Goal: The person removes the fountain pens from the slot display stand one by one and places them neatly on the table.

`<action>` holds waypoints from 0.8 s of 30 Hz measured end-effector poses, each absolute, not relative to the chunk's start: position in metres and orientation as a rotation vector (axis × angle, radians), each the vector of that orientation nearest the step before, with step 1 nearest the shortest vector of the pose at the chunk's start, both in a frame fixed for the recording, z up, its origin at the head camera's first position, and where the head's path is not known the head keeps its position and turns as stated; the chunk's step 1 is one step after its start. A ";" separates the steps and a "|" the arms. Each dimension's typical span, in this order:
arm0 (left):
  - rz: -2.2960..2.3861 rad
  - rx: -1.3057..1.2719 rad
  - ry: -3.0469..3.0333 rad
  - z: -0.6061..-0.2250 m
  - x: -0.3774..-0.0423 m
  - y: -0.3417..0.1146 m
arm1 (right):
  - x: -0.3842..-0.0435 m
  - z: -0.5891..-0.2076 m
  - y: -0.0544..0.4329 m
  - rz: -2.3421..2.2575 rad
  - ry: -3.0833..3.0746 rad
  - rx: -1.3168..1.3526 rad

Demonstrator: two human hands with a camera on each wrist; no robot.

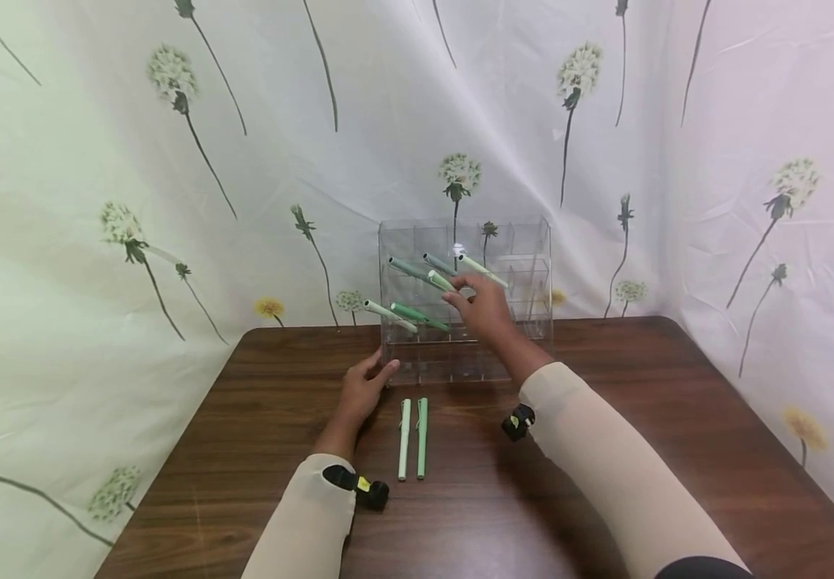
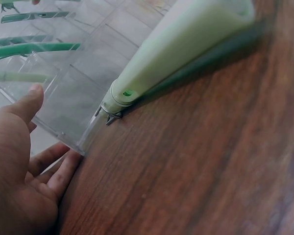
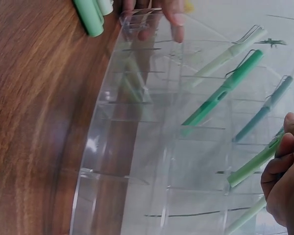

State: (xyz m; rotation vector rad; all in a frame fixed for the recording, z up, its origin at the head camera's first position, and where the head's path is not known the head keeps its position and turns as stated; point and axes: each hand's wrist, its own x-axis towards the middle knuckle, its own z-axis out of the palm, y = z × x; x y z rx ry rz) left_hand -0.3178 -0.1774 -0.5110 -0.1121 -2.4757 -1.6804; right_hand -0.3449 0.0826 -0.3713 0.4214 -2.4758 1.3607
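A clear acrylic organizer with rows of compartments point(image 1: 525, 314) stands upright on the table. My left hand point(image 1: 363, 390) grips its lower left edge, thumb in front and fingers behind point(image 2: 56, 169). My right hand point(image 1: 485, 310) pinches a light green pen point(image 1: 441, 281), whose lower end point(image 3: 240, 177) slants into an upper compartment. Beside it lean two grey-teal pens point(image 1: 408, 268) and a pale green pen point(image 1: 485, 271). In the row below, a pale pen point(image 1: 388, 315) and a bright green pen point(image 1: 417, 314) are slotted at a slant.
In front of the organizer, a whitish-green pen point(image 1: 404, 440) and a mid-green pen point(image 1: 422, 438) lie side by side on the brown wooden table point(image 1: 264, 450). A white curtain with dandelion prints point(image 1: 330, 161) hangs close behind the organizer and along both sides.
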 end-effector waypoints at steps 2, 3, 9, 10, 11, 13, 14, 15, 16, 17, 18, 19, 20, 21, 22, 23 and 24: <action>-1.685 -0.111 -2.472 -0.511 -0.318 -0.177 | -0.343 -0.367 0.082 1.369 -2.458 0.424; -1.688 -0.106 -2.470 -0.511 -0.318 -0.177 | -0.342 -0.366 0.082 1.381 -2.446 0.424; -1.655 -0.111 -2.489 -0.513 -0.318 -0.177 | -0.334 -0.357 0.083 1.498 -2.358 0.453; -1.655 -0.111 -2.490 -0.513 -0.318 -0.177 | -0.333 -0.356 0.083 1.513 -2.348 0.461; -1.655 -0.110 -2.490 -0.513 -0.318 -0.177 | -0.331 -0.355 0.084 1.522 -2.342 0.466; -1.663 -0.107 -2.487 -0.513 -0.318 -0.177 | -0.329 -0.352 0.085 1.538 -2.325 0.476; -1.667 -0.105 -2.483 -0.513 -0.318 -0.177 | -0.328 -0.351 0.085 1.539 -2.318 0.478; -1.674 -0.106 -2.480 -0.513 -0.318 -0.177 | -0.327 -0.350 0.086 1.542 -2.313 0.479; -1.675 -0.112 -2.479 -0.513 -0.318 -0.177 | -0.325 -0.349 0.087 1.545 -2.309 0.478; -1.676 -0.113 -2.480 -0.513 -0.318 -0.177 | -0.324 -0.349 0.088 1.550 -2.306 0.479; -1.677 -0.113 -2.481 -0.513 -0.319 -0.177 | -0.323 -0.348 0.090 1.555 -2.301 0.482; -1.679 -0.112 -2.480 -0.513 -0.319 -0.177 | -0.321 -0.347 0.091 1.561 -2.297 0.486; -1.681 -0.111 -2.479 -0.513 -0.319 -0.177 | -0.320 -0.347 0.092 1.566 -2.292 0.492; -1.684 -0.111 -2.477 -0.513 -0.319 -0.177 | -0.318 -0.347 0.093 1.571 -2.288 0.500; -1.685 -0.112 -2.476 -0.513 -0.319 -0.177 | -0.317 -0.347 0.094 1.571 -2.282 0.513; -1.687 -0.111 -2.474 -0.513 -0.319 -0.177 | -0.316 -0.347 0.094 1.575 -2.277 0.525; -1.688 -0.113 -2.472 -0.513 -0.319 -0.176 | -0.314 -0.347 0.095 1.577 -2.275 0.536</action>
